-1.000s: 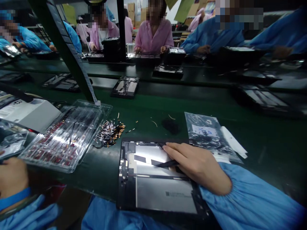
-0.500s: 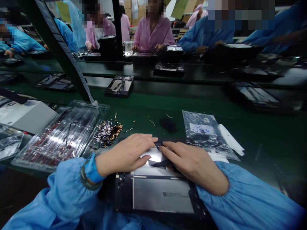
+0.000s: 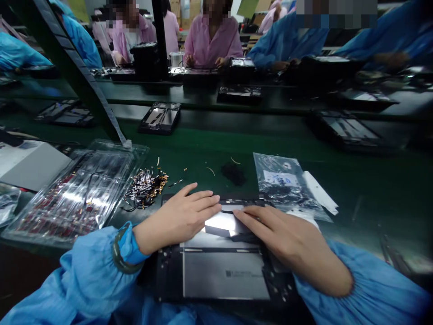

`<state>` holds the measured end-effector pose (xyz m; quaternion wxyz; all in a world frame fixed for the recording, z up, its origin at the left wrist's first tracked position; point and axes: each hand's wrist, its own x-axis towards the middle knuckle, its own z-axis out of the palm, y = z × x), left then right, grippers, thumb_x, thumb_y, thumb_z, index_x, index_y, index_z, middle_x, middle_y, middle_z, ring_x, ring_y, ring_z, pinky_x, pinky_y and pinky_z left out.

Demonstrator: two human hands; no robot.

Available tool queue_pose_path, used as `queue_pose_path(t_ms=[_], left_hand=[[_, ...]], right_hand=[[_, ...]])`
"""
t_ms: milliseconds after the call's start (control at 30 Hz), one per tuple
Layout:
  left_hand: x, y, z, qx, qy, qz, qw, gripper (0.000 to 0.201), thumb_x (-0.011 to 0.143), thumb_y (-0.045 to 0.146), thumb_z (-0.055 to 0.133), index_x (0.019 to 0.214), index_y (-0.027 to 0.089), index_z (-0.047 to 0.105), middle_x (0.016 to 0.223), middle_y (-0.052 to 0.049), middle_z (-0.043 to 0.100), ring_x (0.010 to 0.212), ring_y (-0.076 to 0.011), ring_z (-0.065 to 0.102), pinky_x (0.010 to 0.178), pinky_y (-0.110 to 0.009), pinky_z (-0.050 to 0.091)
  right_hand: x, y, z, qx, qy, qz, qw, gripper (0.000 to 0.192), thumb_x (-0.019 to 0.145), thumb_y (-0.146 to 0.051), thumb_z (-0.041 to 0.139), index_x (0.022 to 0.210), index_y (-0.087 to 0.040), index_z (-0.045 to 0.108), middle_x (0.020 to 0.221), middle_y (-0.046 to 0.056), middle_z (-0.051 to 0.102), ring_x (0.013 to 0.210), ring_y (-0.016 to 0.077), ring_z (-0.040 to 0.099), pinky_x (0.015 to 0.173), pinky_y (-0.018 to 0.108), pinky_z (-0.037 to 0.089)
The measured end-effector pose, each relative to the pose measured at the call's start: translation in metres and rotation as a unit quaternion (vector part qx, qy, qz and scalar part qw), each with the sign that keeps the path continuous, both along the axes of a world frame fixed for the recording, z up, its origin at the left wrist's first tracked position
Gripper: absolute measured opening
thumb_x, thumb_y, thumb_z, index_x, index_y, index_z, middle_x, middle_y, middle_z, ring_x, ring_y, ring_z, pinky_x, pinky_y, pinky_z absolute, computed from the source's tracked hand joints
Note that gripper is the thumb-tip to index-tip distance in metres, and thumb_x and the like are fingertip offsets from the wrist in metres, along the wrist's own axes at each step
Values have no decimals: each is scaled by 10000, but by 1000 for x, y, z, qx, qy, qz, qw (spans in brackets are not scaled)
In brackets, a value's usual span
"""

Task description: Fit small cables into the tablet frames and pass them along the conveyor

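Observation:
In front of me lies an opened tablet (image 3: 223, 275), with a silver battery or plate and a dark frame showing. My left hand (image 3: 184, 214) rests over its upper left part, fingers stretched out and slightly apart, holding nothing visible. My right hand (image 3: 287, 234) lies over the upper right part, its extended fingertips touching a black strip (image 3: 228, 211) near the top edge. The right thumb is hidden. A dark flat piece (image 3: 246, 236) shows beneath that hand; I cannot tell whether it is attached.
Left of the tablet are a pile of small cable parts (image 3: 147, 186) and a clear plastic tray (image 3: 77, 198). Beyond sit small black pieces (image 3: 233, 174) and a clear bag (image 3: 279, 180). More opened tablets (image 3: 160, 117) lie on the green line, with co-workers (image 3: 213, 40) opposite.
My right hand has shifted right and down, baring more of the tablet's shiny upper part. My left hand's fingers have spread a little. The view has also shifted slightly.

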<state>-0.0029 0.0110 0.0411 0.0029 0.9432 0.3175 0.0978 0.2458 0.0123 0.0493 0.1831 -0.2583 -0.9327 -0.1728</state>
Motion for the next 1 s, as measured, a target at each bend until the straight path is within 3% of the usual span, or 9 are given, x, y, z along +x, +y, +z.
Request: queue_pose_path(t_ms=[233,667,833,1000], left_hand=[[3,-3,-4,35,16,6,999,433,858,192,539,1285,142,487,1362,-83,530,1255,-254,470,1075,-486,305],[4,-4,-2,16,23,9,1000,412,878,142,485,1289,130,483,1374,-96,515,1262,-267,466,1039,-491,358],[5,1,-3,-8,-30,15,999,346,885,131,481,1225,139,543,1320,-85,564,1218,-247,501,989,-426,432],[4,7,-1,-62,-93,25,993,283,920,151,441,1166,163,578,1217,-71,613,1134,-204,536,943,-361,468]], right_hand=[[-2,1,-3,9,-9,-5,1000,331,896,21,346,1060,-85,613,925,116,660,700,179,570,552,268,393],[-3,0,0,20,-33,-6,999,321,894,3,366,1051,-96,628,913,110,669,692,176,574,548,281,425],[9,-2,0,28,-50,-15,998,347,857,27,391,1094,-66,627,1056,163,656,759,226,562,601,330,456],[21,-3,-5,-18,15,-24,999,396,812,44,371,1094,-77,622,1144,168,625,835,227,556,698,357,499]])
